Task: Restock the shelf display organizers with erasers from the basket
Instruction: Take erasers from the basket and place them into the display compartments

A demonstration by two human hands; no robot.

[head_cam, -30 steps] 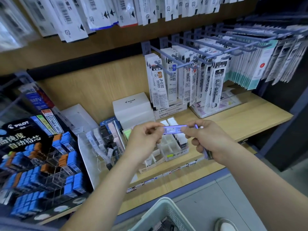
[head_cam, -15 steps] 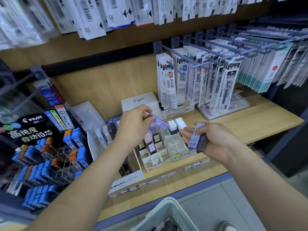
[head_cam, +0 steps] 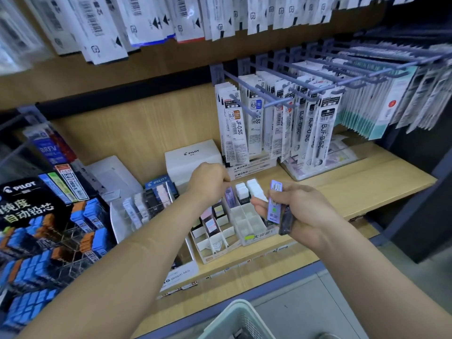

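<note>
Pinching a slim lilac eraser point(head_cam: 229, 194), left hand point(head_cam: 208, 183) hovers over gridded organizer point(head_cam: 254, 223); right hand point(head_cam: 303, 209) grips flat packs point(head_cam: 274, 206).

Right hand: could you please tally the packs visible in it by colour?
Purple pack: 1
Dark pack: 1
Total: 2, both gripped in the right hand

Left hand point(head_cam: 210, 183), purple eraser point(head_cam: 229, 195) now at organizer point(head_cam: 215, 255).
</note>
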